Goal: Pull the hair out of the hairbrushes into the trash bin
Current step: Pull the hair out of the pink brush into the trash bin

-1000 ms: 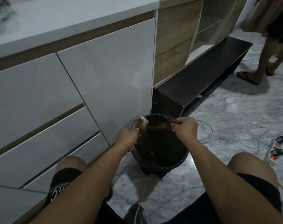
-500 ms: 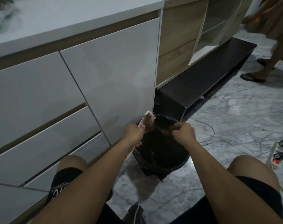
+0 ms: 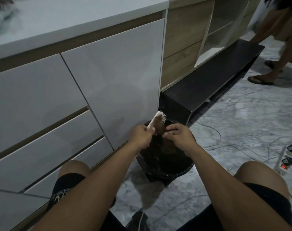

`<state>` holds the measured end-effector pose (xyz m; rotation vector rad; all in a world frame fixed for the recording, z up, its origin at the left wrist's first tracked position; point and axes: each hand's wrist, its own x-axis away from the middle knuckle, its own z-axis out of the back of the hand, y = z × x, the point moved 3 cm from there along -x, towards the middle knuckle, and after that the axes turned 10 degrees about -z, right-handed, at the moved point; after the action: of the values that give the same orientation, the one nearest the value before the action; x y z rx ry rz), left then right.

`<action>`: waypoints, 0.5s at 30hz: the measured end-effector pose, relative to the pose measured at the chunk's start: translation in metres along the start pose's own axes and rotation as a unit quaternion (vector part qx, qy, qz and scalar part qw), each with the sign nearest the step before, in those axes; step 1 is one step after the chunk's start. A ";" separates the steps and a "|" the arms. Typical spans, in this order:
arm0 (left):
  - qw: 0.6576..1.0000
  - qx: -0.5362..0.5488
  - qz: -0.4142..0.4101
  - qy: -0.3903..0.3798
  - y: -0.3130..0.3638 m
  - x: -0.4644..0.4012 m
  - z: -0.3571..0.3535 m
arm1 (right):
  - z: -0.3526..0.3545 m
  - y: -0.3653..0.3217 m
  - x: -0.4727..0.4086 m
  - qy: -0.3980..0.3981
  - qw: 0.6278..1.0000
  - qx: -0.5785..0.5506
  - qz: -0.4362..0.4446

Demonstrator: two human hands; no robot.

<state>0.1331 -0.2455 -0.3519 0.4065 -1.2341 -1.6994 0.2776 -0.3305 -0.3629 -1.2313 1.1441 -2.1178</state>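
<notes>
While left hand (image 3: 142, 135) grips brush (image 3: 158, 121) over bin (image 3: 165, 157), we see right hand (image 3: 177, 135) pinching hair (image 3: 160, 129) still matted in bristles; some hair already binned, we judge.

the floor (image 3: 242, 124) is grey-white marble-patterned tile. a black trash bin (image 3: 165, 170) lined with a black bag stands on it, just beside the white cabinet front (image 3: 108, 77) and the end of a low dark bench (image 3: 208, 84) that also sits on the floor along the wooden shelving. thin white cables (image 3: 213, 142) trail across the tiles to the right of the bin, running toward a white power strip (image 3: 283, 162) with black plugs and a lit red switch near the right edge. farther back, a sandalled foot (image 3: 260, 80) of another person is planted on the floor beside the bench's far end.
</notes>
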 end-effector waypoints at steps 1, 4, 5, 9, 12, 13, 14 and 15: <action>1.000 0.010 0.007 0.004 -0.001 0.000 0.002 | 0.003 -0.001 0.000 0.016 1.000 0.009 0.010; 0.999 0.041 0.029 0.018 -0.006 0.000 0.007 | 0.014 0.001 -0.002 0.084 0.996 0.029 0.019; 0.998 0.047 0.035 0.018 -0.007 0.000 0.008 | 0.016 0.001 -0.002 0.107 0.993 0.042 0.023; 0.996 0.064 0.064 0.001 -0.004 0.000 0.002 | 0.011 -0.005 0.003 0.079 0.993 0.059 0.066; 0.994 0.078 0.077 -0.019 -0.002 0.001 -0.002 | -0.003 -0.010 0.010 0.018 0.992 0.053 0.113; 0.993 0.079 0.078 -0.029 -0.002 0.001 -0.004 | -0.006 -0.011 0.012 0.019 0.989 0.060 0.133; 0.993 0.079 0.079 -0.037 -0.001 0.002 -0.005 | -0.008 -0.011 0.014 0.029 0.986 0.070 0.147; 0.993 0.079 0.080 -0.042 -0.001 0.003 -0.006 | -0.009 -0.011 0.015 0.043 0.983 0.084 0.157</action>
<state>0.1354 -0.2509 -0.3550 0.3218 -1.4297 -1.5013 0.2623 -0.3307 -0.3489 -0.8322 1.0894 -1.9946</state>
